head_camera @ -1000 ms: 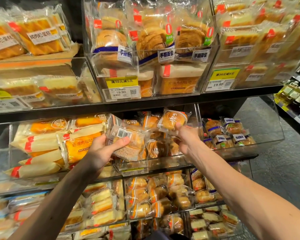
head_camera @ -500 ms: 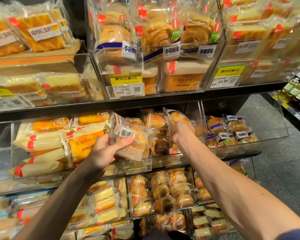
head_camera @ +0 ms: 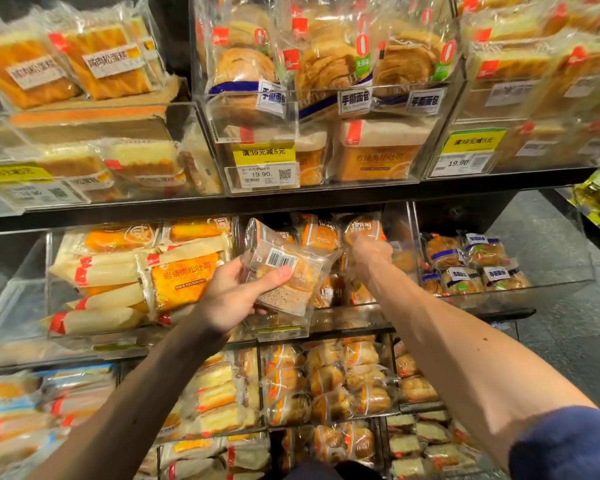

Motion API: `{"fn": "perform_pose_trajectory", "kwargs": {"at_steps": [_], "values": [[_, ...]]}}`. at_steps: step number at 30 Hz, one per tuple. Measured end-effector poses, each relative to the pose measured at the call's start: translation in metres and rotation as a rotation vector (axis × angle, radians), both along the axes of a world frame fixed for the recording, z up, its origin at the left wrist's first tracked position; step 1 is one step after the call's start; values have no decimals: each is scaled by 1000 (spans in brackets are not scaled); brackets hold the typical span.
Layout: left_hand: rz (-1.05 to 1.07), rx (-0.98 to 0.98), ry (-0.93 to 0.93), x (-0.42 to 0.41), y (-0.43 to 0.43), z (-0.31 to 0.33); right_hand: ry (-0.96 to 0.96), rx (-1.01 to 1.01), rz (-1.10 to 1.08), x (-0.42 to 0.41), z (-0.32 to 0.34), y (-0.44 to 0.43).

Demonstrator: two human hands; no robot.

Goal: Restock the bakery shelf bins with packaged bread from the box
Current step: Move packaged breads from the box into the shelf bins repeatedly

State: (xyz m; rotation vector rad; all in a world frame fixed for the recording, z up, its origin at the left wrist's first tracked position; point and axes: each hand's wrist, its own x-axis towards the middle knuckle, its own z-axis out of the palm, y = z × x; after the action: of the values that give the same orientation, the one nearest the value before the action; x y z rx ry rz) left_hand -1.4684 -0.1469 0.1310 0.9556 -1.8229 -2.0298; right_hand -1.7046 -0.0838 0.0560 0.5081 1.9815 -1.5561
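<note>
My left hand holds a clear-wrapped bread pack with a barcode label facing me, in front of the middle clear bin on the second shelf. My right hand reaches into that same bin and grips a wrapped round bun with an orange band at the back of the pile. More such buns lie in the bin around it. The box is not in view.
Clear bins hold toast loaves to the left and blue-labelled buns to the right. The top shelf carries larger bread bags and price tags. Lower bins hold small buns. Grey floor lies at right.
My right hand has pushed the bun deeper into the middle bin, toward the back. My left hand with its pack has stayed in front of the bin.
</note>
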Motion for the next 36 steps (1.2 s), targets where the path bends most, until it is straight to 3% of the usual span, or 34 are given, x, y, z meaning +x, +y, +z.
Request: {"fn": "perform_pose_trajectory", "kwargs": {"at_steps": [3, 6, 8, 12, 14, 17, 20, 26, 31, 33, 36], "values": [[-15, -17, 43, -4, 2, -1, -97, -126, 52, -5, 3, 4], [-7, -120, 100, -8, 3, -3, -192, -232, 246, -4, 16, 16], [8, -370, 117, -9, 1, -4, -240, -291, 464, 4, 32, 31], [-76, -1177, 175, -13, -11, -19, -309, -335, 968, 21, 61, 59], [-100, -1355, 231, -15, -13, -28, -288, -365, 1076, 29, 73, 64], [-89, -1422, 237, -15, -14, -35, -178, -414, 1048, 37, 78, 68], [-88, -1349, 84, -12, -12, -39, -121, -481, 919, 38, 71, 71], [135, -562, -38, 2, 0, -30, -7, -494, 800, 45, 60, 74], [260, -128, -32, -1, 8, -31, -27, -477, 728, 56, 51, 70], [279, -100, -20, -2, 11, -29, -9, -466, 696, 60, 47, 64], [142, -413, -123, -2, 14, -34, 103, -402, 682, 67, 44, 49]]}}
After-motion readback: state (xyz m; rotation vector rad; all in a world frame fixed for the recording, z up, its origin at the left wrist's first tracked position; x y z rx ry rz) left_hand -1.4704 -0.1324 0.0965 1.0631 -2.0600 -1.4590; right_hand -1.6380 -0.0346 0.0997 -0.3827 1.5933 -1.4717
